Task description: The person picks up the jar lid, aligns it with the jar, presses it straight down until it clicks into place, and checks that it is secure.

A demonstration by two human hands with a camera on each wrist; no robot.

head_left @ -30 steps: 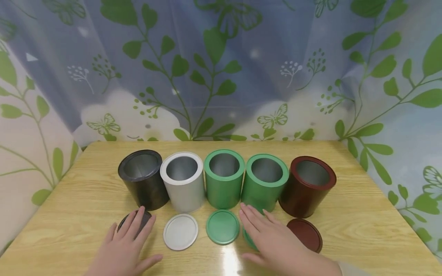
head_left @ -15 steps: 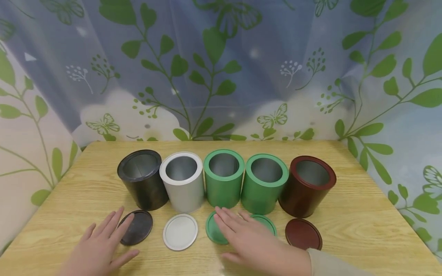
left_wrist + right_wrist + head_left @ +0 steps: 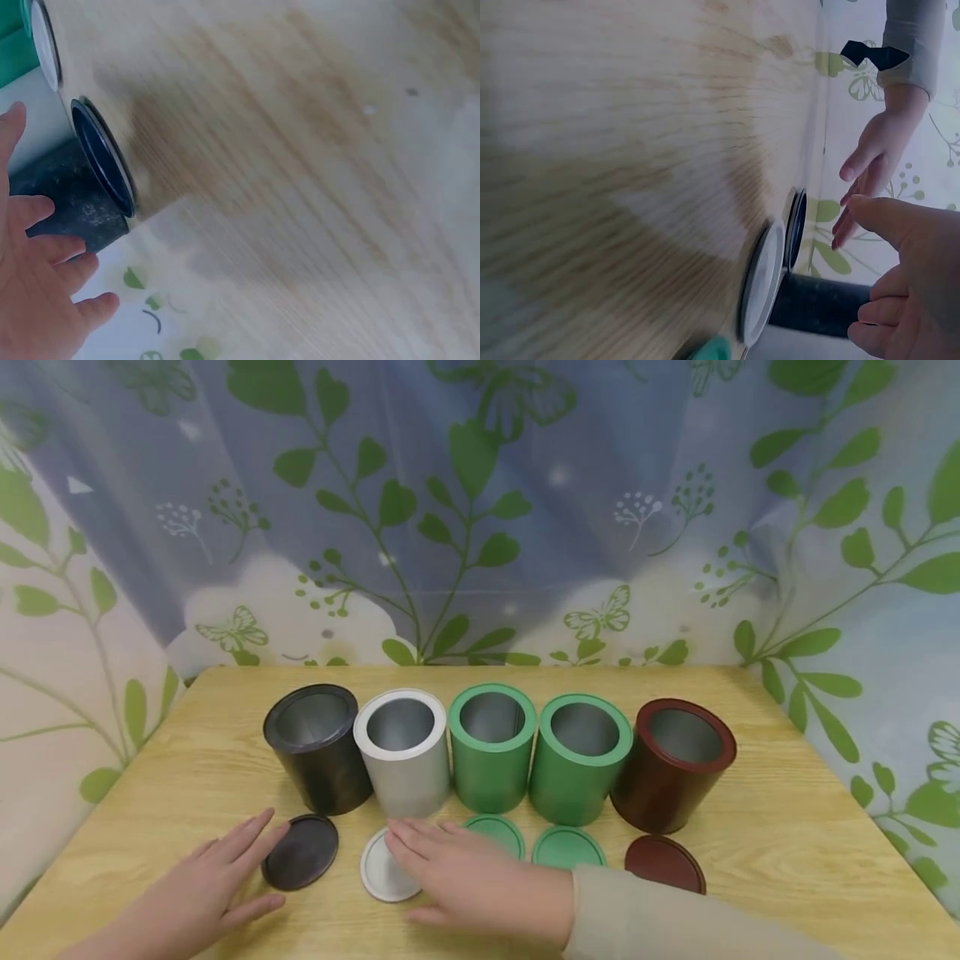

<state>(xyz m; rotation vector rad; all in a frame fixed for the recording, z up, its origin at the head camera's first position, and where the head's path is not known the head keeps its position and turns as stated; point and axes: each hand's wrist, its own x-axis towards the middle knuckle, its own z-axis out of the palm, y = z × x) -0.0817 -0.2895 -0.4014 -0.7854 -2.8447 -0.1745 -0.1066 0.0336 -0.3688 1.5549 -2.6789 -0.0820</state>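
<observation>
My left hand has its fingers extended beside the black lid, its fingertips at the lid's left edge. In the left wrist view the hand holds nothing. My right hand, fingers straight, covers part of the white lid and of the left green lid; whether it touches them I cannot tell. The other green lid and the dark red lid lie under or beside the right forearm. In the right wrist view the right hand appears near the white lid.
Behind the lids stand a black can, a white can, two green cans and a dark red can, all open-topped. A leaf-patterned cloth hangs behind the wooden table.
My right hand has moved left, from over the right green lid, across the other green lid, to the white one. My left hand has shifted left off the black lid.
</observation>
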